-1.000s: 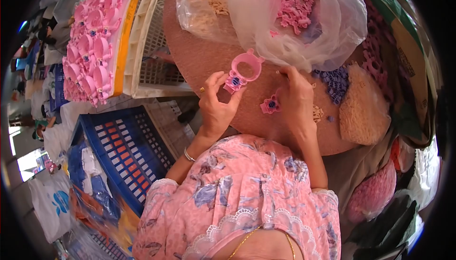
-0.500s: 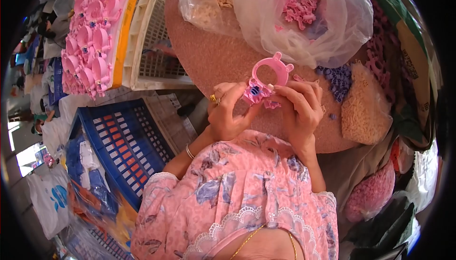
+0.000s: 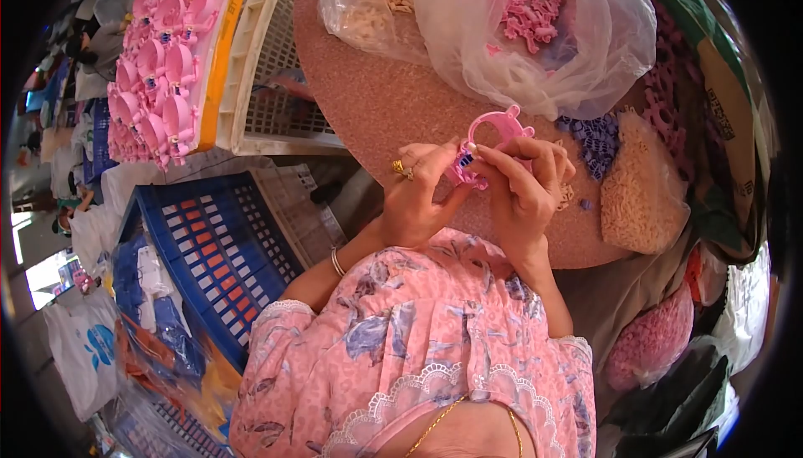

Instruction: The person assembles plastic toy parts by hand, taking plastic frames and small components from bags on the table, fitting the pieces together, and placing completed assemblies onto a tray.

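Over the near side of the round table, a pink plastic toy part [image 3: 512, 123] with a ring and small knobs is held between my hands. My left hand [image 3: 421, 193] pinches its lower left end, beside a dark blue piece [image 3: 465, 159] set in it. My right hand [image 3: 529, 184] is closed at its right side, thumb and index finger touching the part near the blue piece. A small pale spot shows at the right fingertips; whether it is a nail or a loose piece I cannot tell. The ring tilts away from me, and my fingers hide its lower part.
On the speckled table [image 3: 368, 81] lie an open plastic bag [image 3: 602, 65] of pink pieces, a bag of cream pieces [image 3: 640, 194] and dark blue pieces [image 3: 592, 144]. At left stand a tray of finished-looking pink rings [image 3: 159, 73], a cream crate [image 3: 242, 115] and a blue basket [image 3: 226, 249].
The pink part has turned, its ring now seen more edge-on and slightly lower right. My left hand has shifted right, and the two hands are closer together.
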Motion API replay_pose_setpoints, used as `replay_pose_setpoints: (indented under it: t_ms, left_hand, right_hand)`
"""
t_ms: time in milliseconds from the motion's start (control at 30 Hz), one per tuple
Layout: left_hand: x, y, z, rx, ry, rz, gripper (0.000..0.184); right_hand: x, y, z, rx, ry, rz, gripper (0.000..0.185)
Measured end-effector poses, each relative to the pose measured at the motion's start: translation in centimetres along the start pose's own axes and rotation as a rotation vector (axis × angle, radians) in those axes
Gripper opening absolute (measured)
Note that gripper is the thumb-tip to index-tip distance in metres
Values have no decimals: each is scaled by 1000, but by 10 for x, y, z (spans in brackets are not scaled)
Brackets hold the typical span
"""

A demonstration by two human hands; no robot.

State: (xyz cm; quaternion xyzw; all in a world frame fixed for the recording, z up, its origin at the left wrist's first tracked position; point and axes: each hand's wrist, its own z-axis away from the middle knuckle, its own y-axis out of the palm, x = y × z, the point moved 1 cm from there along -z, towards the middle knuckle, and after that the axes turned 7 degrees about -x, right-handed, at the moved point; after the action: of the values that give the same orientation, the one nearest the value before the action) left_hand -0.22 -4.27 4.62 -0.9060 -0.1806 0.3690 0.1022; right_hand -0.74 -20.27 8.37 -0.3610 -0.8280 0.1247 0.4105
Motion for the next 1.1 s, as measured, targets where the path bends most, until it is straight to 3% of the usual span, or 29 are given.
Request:
replay_pose_setpoints:
  t_ms: [267, 667, 967, 1100]
  left_hand:
    - [1, 2, 0, -1, 21, 6, 64]
    - [2, 2, 0, 22, 71, 14, 61]
    - [1, -3, -3, 78, 99, 63, 61]
    - [-1, -3, -2, 107, 76, 3, 56]
  right_hand:
    - [3, -3, -8, 36, 38, 58, 26]
    - [-2, -10, -13, 112, -112, 94, 19]
    - [1, -20, -31, 393, -282, 186, 18]
    - [3, -5, -21, 355, -241, 247, 15]
